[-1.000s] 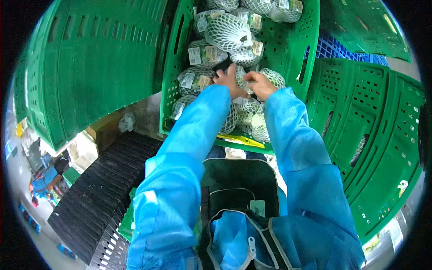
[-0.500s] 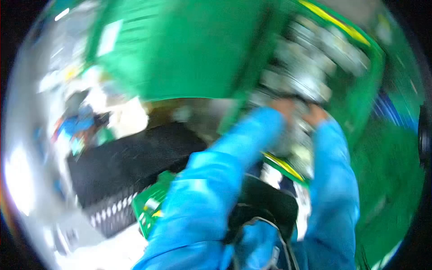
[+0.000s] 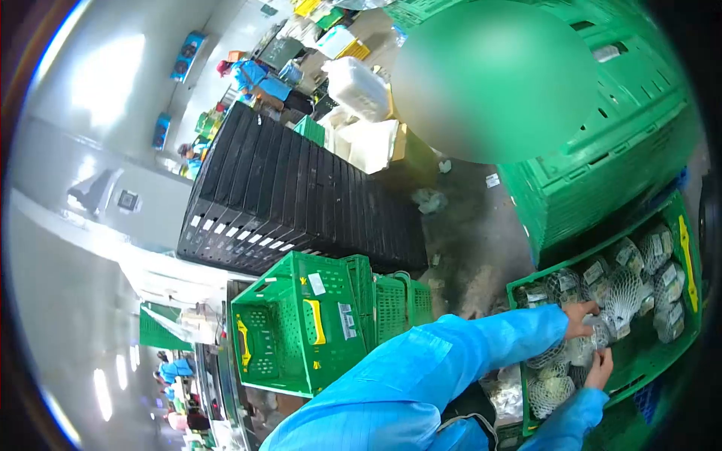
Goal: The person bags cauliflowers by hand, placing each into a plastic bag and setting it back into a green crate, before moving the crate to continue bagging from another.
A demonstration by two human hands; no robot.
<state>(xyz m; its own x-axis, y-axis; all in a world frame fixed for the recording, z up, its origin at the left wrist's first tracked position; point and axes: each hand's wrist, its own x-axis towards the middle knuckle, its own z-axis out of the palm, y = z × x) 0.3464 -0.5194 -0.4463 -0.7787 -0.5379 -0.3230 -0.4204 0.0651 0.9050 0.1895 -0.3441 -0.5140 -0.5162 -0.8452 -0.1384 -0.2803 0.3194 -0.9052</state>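
Observation:
A green crate point(image 3: 653, 359) with yellow handles sits at the lower right, filled with several netted packs point(image 3: 626, 289) in white mesh with small labels; their contents are hard to make out. My left hand point(image 3: 579, 319), in a blue sleeve, closes over the top of one netted pack point(image 3: 590, 347) inside the crate. From the near side my right hand point(image 3: 599, 369) grips the same pack, fingers curled against it. Parts of the packs beneath are hidden by my hands and sleeves.
Stacked green crates point(image 3: 594, 195) rise beyond the filled one. A long black crate stack point(image 3: 301, 192) stands to the left, with green crates point(image 3: 278, 338) in front. A cardboard box point(image 3: 410, 158) and people in blue point(image 3: 259, 81) are farther off.
My view has swung left and sharpened, so the filled crate and my hands now appear farther right and lower. Both hands stay among the netted packs.

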